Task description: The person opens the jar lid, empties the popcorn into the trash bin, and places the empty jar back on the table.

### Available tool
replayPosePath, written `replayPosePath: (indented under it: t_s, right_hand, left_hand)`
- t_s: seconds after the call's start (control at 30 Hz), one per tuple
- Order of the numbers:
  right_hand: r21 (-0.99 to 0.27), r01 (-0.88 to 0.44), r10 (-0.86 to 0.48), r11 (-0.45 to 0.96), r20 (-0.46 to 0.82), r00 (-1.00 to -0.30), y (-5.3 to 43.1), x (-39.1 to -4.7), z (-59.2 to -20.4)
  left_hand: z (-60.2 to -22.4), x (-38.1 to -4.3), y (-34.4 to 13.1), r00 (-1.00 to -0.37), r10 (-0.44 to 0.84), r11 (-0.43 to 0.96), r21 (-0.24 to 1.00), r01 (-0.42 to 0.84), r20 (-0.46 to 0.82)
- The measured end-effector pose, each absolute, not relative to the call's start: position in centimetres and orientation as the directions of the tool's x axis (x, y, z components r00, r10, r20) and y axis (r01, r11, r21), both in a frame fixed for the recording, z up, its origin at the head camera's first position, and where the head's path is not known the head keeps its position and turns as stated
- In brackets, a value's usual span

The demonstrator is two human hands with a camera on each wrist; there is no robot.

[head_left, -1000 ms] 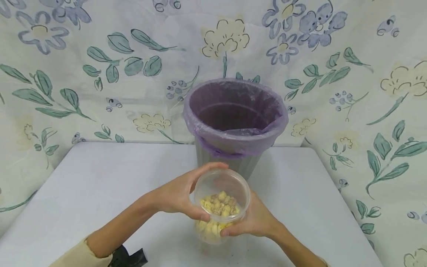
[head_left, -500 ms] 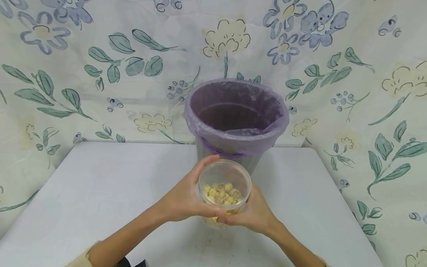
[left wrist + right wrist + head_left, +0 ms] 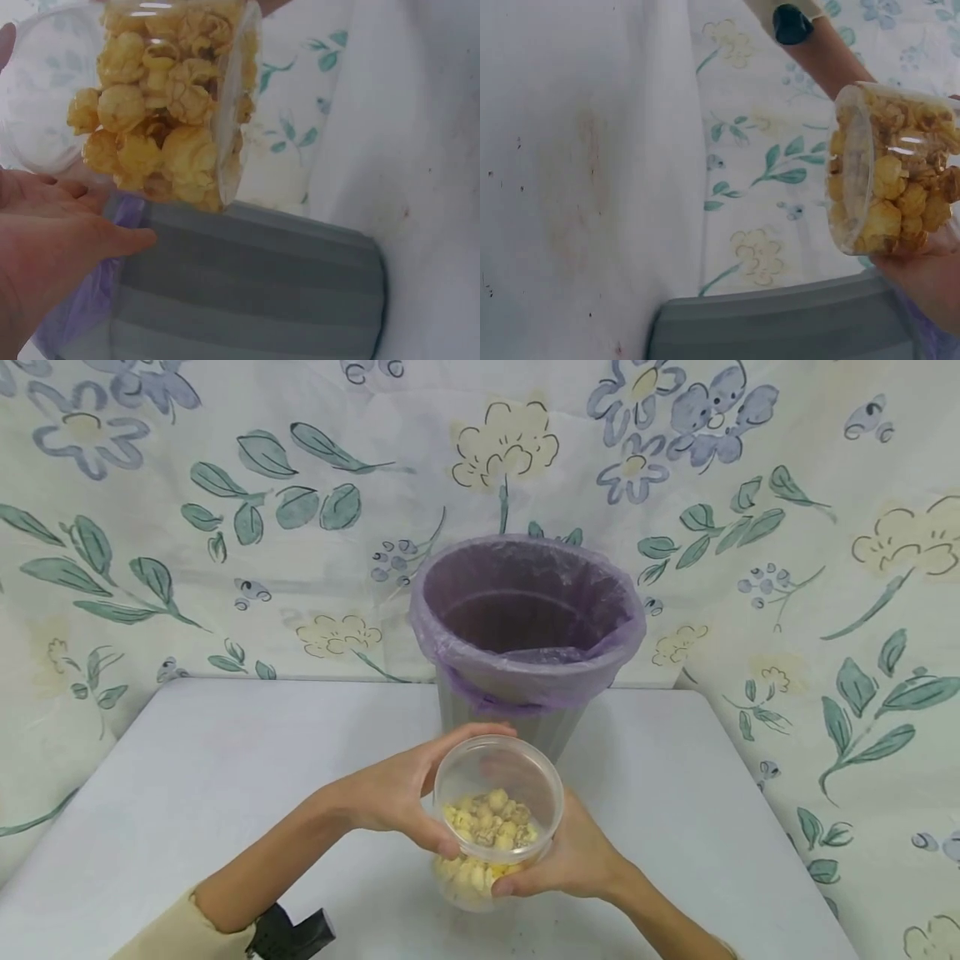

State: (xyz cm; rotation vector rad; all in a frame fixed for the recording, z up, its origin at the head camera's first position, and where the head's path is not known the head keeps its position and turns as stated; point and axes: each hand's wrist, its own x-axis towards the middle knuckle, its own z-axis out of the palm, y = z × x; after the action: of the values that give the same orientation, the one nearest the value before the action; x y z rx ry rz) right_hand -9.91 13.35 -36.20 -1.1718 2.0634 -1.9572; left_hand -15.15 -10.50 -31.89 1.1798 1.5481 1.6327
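A clear plastic jar of yellow popcorn is held tilted in front of the bin, its round top toward the head camera. Whether that top is covered by a lid, I cannot tell. My left hand grips the jar near its upper rim, thumb in front and fingers at the far side. Lower down, my right hand holds the jar's side with its thumb across the front. Popcorn fills the lower jar in the left wrist view. The right wrist view shows the jar's flat base.
Behind the hands stands a grey ribbed bin lined with a purple bag. It is on a white table with small dark specks. Floral cloth hangs behind. A black device is at the left forearm.
Both hands raised the jar toward the bin half a second ago and have lowered it again. It is back near its place of one second ago.
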Motion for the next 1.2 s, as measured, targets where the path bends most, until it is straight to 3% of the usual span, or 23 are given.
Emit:
replayPosePath:
  t_s: [0.23,0.53,0.73,0.83,0.93,1.2]
  right_hand:
    - [-0.868,-0.493,-0.518,-0.049,0.445,-0.731,13.5,-10.1,-36.2]
    - [-0.881,-0.471,-0.404,0.036,0.418,-0.813,13.2,-10.1,-36.2]
    - [-0.888,-0.449,-0.354,0.1,0.39,-0.85,13.2,-10.0,-36.1]
    - [-0.886,-0.452,-0.356,0.098,0.393,-0.848,13.2,-9.9,-36.0]
    - [-0.885,-0.46,-0.372,0.075,0.403,-0.836,13.2,-9.9,-35.9]
    - [-0.893,-0.447,-0.493,-0.051,0.412,-0.766,12.9,-9.5,-35.6]
  left_hand:
    - [-32.0,-14.4,-9.9,-0.535,0.81,-0.141,0.966,0.219,0.24]
    - [-32.5,-12.4,-8.2,-0.759,0.576,-0.04,0.937,0.346,0.304]
    - [-32.6,-11.5,-7.7,-0.82,0.487,0.03,0.933,0.36,0.3]
    - [-32.3,-11.5,-8.2,-0.805,0.527,0.021,0.943,0.331,0.271]
    - [-31.9,-12.2,-9.3,-0.749,0.613,0.009,0.946,0.323,0.25]
    - [-31.9,-15.2,-11.0,-0.458,0.855,-0.14,0.959,0.245,0.242]
